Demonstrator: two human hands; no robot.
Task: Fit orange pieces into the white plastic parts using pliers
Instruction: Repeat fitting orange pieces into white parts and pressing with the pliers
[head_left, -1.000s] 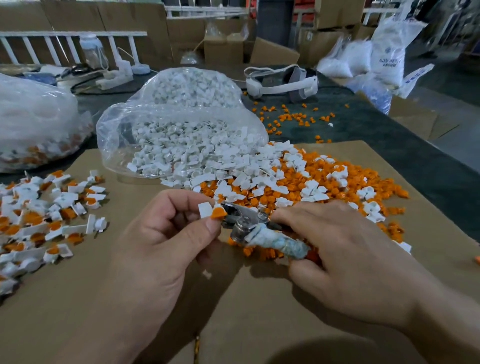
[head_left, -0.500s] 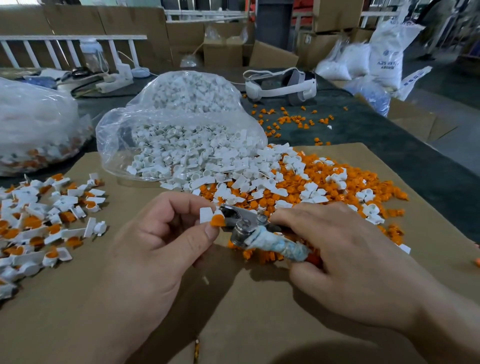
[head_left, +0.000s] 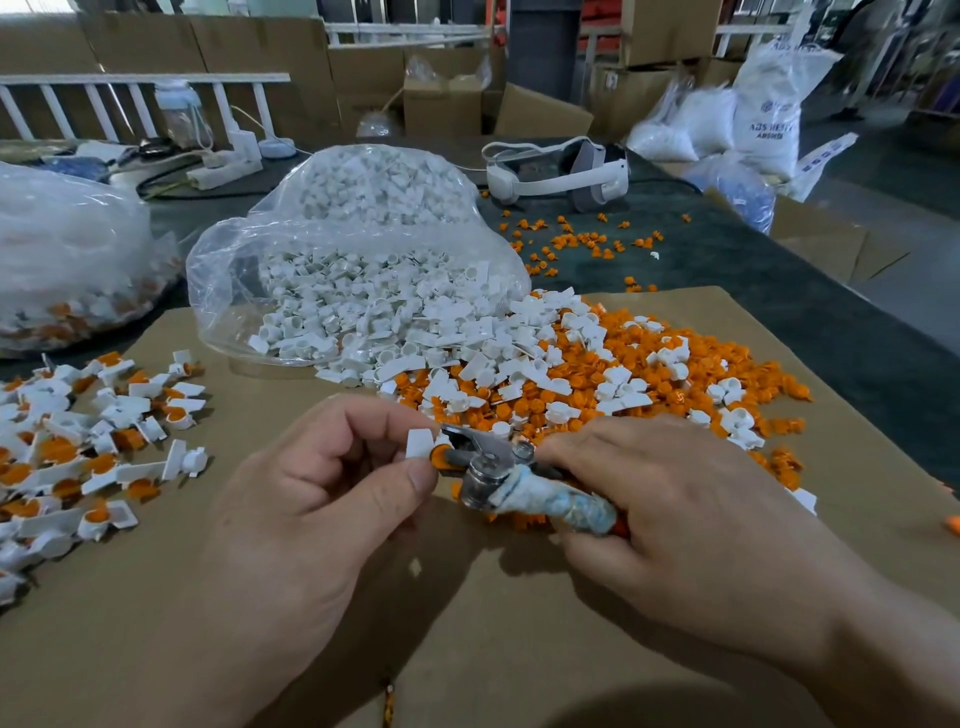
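- On the near left of the cardboard sheet (head_left: 467, 623) lay a spread of finished parts (head_left: 78, 457), white with orange showing in them.
- The left hand (head_left: 311, 499) hovered just above the cardboard near the centre. Its grip was pinched on a white part (head_left: 418, 443), with thumb and forefinger curled onto the flat tab.
- That part looked like light, rigid, smooth moulded plastic, small enough to slip from fingertips. The flat tab seemed the best place to hold it, since that left the socket end clear.
- An orange piece (head_left: 439, 457) sat at the right end of the white part, touching it and just right of the left grip. It probably needed a firm but short squeeze, as thin plastic could crack. Whether it was fully seated could not be told.
- The pliers (head_left: 483, 457) reached in from the right, and their jaws appeared to be closed on the orange piece.
- The right hand (head_left: 675, 499) had its grip curled round the tape-wrapped handles.
- Farther back and to the right, a loose heap (head_left: 597, 374) of white and orange pieces spilled from a clear bag (head_left: 353, 270).
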